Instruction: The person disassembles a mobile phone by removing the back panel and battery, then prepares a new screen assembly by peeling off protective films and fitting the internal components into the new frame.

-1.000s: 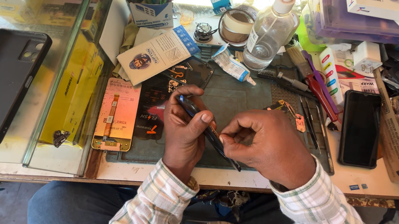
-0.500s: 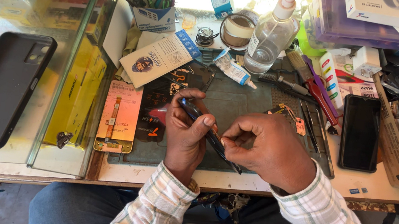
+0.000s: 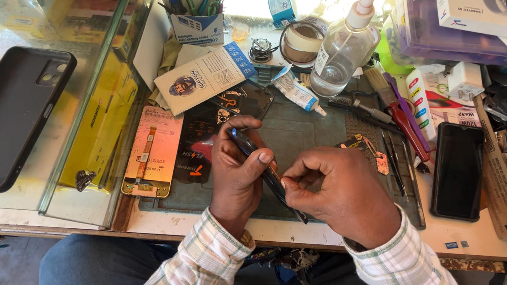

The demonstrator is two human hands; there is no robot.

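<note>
Crowding hands (image 3: 300, 185): tools (image 3: 395, 119), bottle (image 3: 340, 52).

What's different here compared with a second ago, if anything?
Hardly anything. The left hand and right hand stay together over the green mat, gripping the same thin dark phone edge-on; only slight shifts show. The black phone at the right, the clear bottle and the phone on the glass counter lie as before.
</note>
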